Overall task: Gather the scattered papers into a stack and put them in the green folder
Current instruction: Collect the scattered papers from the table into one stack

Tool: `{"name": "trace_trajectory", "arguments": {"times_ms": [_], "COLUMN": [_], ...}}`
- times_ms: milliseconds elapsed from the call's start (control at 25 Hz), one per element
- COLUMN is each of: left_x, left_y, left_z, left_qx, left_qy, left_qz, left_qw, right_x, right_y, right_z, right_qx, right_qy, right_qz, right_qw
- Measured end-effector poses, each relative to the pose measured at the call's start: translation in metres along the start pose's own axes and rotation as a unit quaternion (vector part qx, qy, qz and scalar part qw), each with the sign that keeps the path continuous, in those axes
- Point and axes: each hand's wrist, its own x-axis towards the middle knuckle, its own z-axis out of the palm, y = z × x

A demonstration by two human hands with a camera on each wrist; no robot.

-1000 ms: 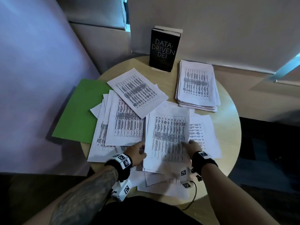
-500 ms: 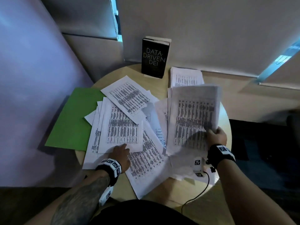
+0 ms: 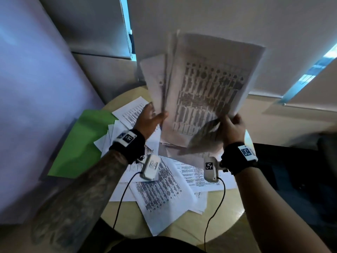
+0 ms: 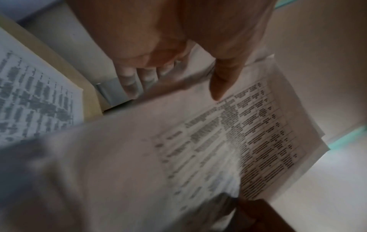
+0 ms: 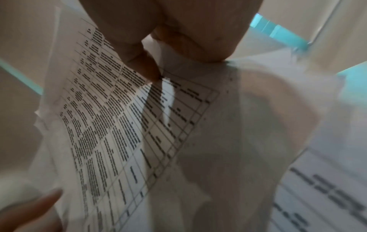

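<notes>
A bundle of printed papers [image 3: 206, 84] stands raised and upright above the round table [image 3: 228, 216]. My left hand [image 3: 151, 119] pinches its lower left edge. In the left wrist view the thumb [image 4: 218, 87] lies on the front sheet [image 4: 258, 141] and the fingers [image 4: 129, 81] are behind. My right hand [image 3: 231, 126] grips the lower right corner, with its thumb [image 5: 147, 66] on the printed face [image 5: 119, 125]. Several loose sheets [image 3: 160, 198] lie scattered below. The green folder [image 3: 80, 143] lies at the table's left, partly under sheets.
A purple-lit wall panel [image 3: 36, 88] stands close on the left. Cables [image 3: 120, 198] hang from both wrist cameras over the table. The floor to the right [image 3: 300, 179] is dark. The raised bundle hides the back of the table.
My right hand has lifted the bundle higher and upright. My left hand left the sheets on the table and came up to pinch the bundle's left edge.
</notes>
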Motion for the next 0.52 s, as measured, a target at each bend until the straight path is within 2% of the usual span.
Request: {"name": "trace_trajectory", "arguments": {"times_ms": [80, 160, 400, 520], "left_x": [0.002, -0.002, -0.026, -0.035], "left_y": [0.017, 0.022, 0.003, -0.027], "left_z": [-0.007, -0.018, -0.042, -0.045], "left_qx": [-0.012, 0.023, 0.054, 0.073], "left_qy": [0.047, 0.091, 0.146, 0.139], "left_qz": [0.017, 0.034, 0.045, 0.022], "left_qw": [0.999, 0.995, 0.987, 0.987], "right_x": [-0.013, -0.025, -0.057, -0.073], "right_y": [-0.004, 0.002, 0.033, 0.057], "right_z": [0.021, 0.038, 0.068, 0.071], "right_qx": [0.009, -0.002, 0.002, -0.022], "right_qy": [-0.071, -0.131, -0.16, -0.174], "right_qz": [-0.013, -0.017, 0.048, 0.086], "right_qw": [0.997, 0.991, 0.986, 0.981]}}
